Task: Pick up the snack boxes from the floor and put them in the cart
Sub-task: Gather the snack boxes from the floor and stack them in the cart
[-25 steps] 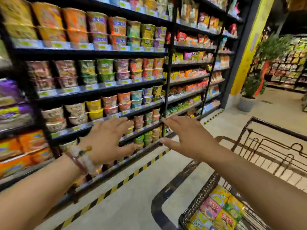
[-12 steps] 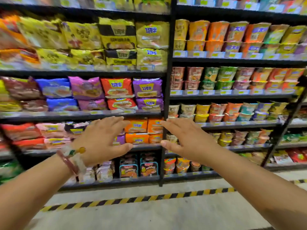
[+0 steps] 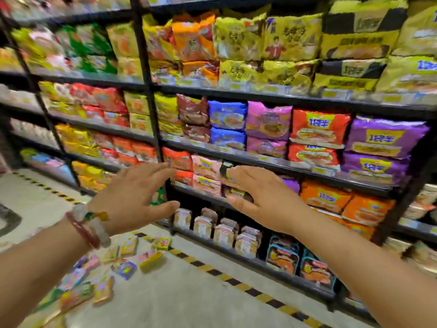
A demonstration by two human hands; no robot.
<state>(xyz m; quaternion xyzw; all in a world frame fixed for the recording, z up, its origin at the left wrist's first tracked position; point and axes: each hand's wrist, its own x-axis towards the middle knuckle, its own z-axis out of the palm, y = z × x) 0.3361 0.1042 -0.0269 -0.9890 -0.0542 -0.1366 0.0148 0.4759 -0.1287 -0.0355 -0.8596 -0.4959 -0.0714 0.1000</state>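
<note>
Snack boxes: many on floor, uncollected. Left hand, right hand: fingers extended, empty. Cart: unseen.

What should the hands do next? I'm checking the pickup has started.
Probably lower the left hand to the nearest snack boxes and grip one. Both it and the right hand are open and hold nothing, up in front of the shelves, while the boxes lie scattered on the floor below left.
</note>
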